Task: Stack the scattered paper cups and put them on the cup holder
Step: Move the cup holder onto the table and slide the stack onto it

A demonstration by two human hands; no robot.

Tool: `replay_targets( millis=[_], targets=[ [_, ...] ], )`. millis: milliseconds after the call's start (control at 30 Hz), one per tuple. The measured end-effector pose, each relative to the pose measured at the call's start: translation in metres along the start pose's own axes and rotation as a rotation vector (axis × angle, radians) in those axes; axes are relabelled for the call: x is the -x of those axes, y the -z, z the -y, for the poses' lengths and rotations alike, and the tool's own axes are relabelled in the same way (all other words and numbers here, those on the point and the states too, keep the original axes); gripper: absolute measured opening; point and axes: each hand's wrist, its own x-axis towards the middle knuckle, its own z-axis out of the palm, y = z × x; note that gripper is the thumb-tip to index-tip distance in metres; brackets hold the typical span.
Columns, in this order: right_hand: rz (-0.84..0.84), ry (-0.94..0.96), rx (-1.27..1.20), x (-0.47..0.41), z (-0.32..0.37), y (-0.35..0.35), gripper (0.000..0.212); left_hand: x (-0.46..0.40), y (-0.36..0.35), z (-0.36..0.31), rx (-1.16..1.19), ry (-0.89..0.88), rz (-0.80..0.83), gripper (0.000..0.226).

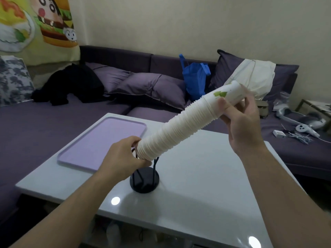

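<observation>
A long stack of white paper cups point(180, 127) slants across the middle of the head view, its open end low at the left and its closed end high at the right, where a green print shows. My left hand point(125, 156) grips the low open end. My right hand point(240, 119) holds the high end, thumb on the cup wall. Directly beneath the low end stands the black wire cup holder point(144, 181) with its round base on the white table point(206, 176). The holder's upper rods are partly hidden behind my left hand and the cups.
A lilac tray point(100, 142) lies on the table's far left. Behind the table runs a purple sofa point(136, 63) with cushions, a blue bag point(195, 77), a white cloth bag point(254, 76) and black clothing point(71, 85). Cables and small devices point(300, 129) lie at the right.
</observation>
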Motion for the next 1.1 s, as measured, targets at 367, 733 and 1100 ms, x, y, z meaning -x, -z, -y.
replay_targets(
  millis=[367,733,1100],
  targets=[
    [0.223,0.257,0.375,0.012,0.027,-0.085,0.067,0.0,-0.02,0.015,-0.041,-0.084,0.057,0.061],
    [0.39,0.305,0.598,0.015,-0.007,-0.12,0.068,0.012,-0.04,0.034,0.011,-0.104,0.08,0.072],
    [0.487,0.241,0.602,0.032,-0.029,-0.123,0.072,0.014,-0.034,0.035,0.316,-0.009,0.116,0.098]
  ],
)
